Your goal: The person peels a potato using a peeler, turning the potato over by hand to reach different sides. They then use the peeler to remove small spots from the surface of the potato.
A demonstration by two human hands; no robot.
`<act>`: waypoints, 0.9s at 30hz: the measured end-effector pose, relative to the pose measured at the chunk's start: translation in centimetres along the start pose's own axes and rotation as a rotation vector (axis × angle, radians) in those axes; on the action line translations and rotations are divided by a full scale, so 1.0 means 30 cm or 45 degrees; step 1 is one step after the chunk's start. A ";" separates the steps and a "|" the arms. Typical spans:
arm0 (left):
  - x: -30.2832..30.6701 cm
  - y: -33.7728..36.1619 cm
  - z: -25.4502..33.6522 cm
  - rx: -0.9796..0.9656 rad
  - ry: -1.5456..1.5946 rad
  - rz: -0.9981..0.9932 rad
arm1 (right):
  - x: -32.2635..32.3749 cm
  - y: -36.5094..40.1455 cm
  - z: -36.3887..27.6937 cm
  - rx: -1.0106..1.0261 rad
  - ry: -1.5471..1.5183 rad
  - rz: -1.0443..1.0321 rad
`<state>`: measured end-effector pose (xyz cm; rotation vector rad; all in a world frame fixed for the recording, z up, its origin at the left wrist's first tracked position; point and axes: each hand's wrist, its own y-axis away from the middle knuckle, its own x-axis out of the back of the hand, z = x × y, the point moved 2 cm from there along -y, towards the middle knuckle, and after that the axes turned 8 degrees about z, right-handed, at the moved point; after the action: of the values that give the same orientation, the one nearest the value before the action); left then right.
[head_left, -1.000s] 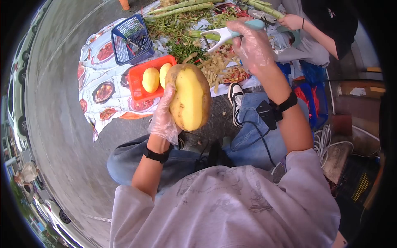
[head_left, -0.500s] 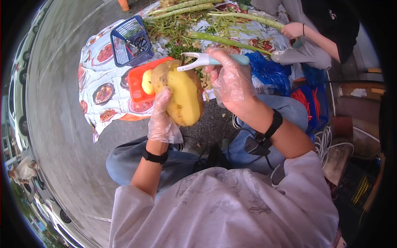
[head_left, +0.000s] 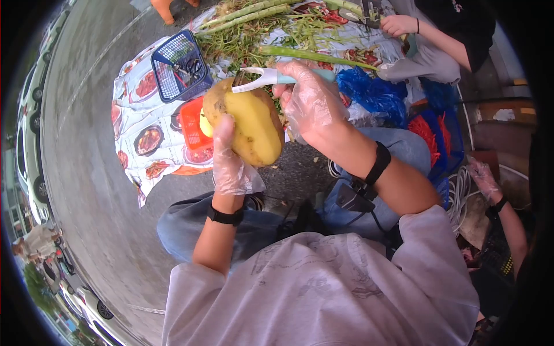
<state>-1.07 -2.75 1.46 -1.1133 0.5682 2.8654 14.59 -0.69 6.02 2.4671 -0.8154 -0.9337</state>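
Observation:
In the head view, my left hand (head_left: 234,158), in a clear plastic glove, holds a large potato (head_left: 254,127) from below, thumb on its left side. The potato is mostly peeled, with brown skin left at its top and edges. My right hand (head_left: 314,101), also gloved, is wrapped round the light blue handle of a peeler (head_left: 280,76). The white forked head of the peeler lies at the upper end of the potato. Just behind the potato stands a red-orange basket (head_left: 190,124) with a yellow peeled piece (head_left: 205,123) in it.
A blue basket (head_left: 167,69) with dark items stands on a printed sheet (head_left: 135,115). Green stalks (head_left: 311,55) and peelings lie at the top. Blue plastic bags (head_left: 372,95) are to the right. One person's hand (head_left: 398,26) is at upper right, another's gloved hand (head_left: 483,179) at right.
The peeler and my right hand have moved slightly left and up, and the potato has tilted. A gloved hand of another person has appeared at the right. The upper-right person's hand has moved up.

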 end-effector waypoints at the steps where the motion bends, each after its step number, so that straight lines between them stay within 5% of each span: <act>1: -0.014 -0.002 0.000 -0.004 0.009 0.015 | -0.006 -0.011 0.001 -0.027 -0.052 0.061; 15: -0.098 -0.106 -0.072 0.032 0.027 -0.009 | 0.046 -0.068 -0.091 0.006 -0.059 0.138; 20: -0.078 -0.194 -0.005 -0.251 0.046 0.001 | 0.069 -0.096 -0.060 -0.120 -0.139 0.272; 24: -0.096 -0.224 0.027 -0.239 0.092 0.093 | 0.087 -0.116 -0.019 -0.318 -0.160 0.282; 27: -0.117 -0.265 0.044 -0.342 0.108 0.090 | 0.103 -0.109 -0.020 -0.242 -0.109 0.317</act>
<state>1.82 5.53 2.05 -1.2779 0.2321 3.0353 18.14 -0.07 3.28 2.1198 -0.9871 -0.9803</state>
